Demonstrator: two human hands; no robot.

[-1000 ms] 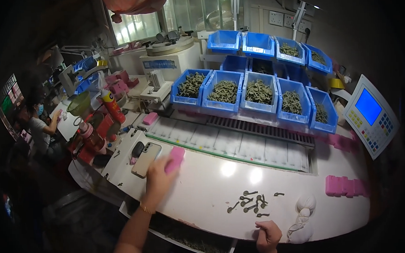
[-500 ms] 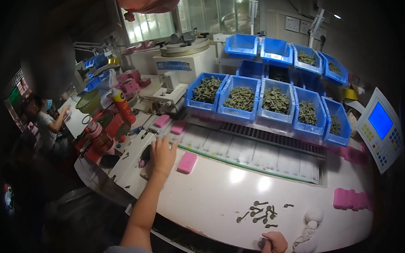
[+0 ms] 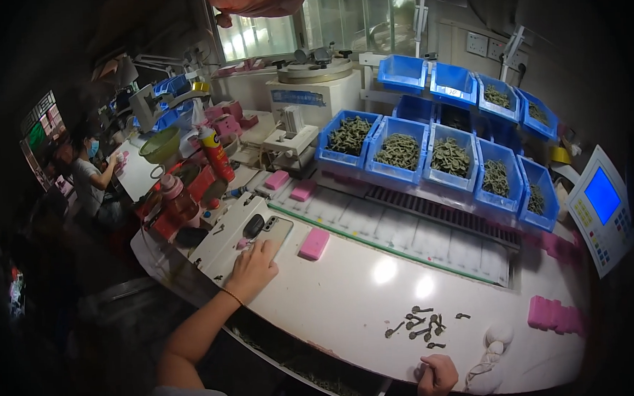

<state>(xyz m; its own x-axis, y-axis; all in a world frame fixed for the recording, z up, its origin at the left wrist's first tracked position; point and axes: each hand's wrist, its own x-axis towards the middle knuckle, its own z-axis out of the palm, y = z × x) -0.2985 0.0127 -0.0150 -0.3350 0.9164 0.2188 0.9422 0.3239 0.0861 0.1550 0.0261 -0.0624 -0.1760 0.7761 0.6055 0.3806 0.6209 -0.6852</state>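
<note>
My left hand [image 3: 254,273] lies palm down at the left of the white worktop, fingers loosely stretched over the near end of a phone [image 3: 277,232]. Whether the fingertips press on the phone is hard to tell. A black oval object [image 3: 253,225] and a small pink piece [image 3: 243,244] sit beside it. Right of the phone is a pink block [image 3: 314,243]. My right hand [image 3: 438,378] is closed at the table's near edge; a small greyish bit shows by its fingertips. Just beyond it lie several small dark green, stemmed pieces [image 3: 426,324].
Blue bins [image 3: 398,149] holding greenish pieces stand in tiers at the back. A control panel [image 3: 600,203] with a blue screen is at right, near pink blocks [image 3: 552,315] and a white cord bundle [image 3: 490,357]. A spray can [image 3: 216,154] stands left. Another person sits far left.
My left hand has drawn back toward me, uncovering most of the phone and the black object. My right hand stays closed near the table edge. The whole view has shifted slightly.
</note>
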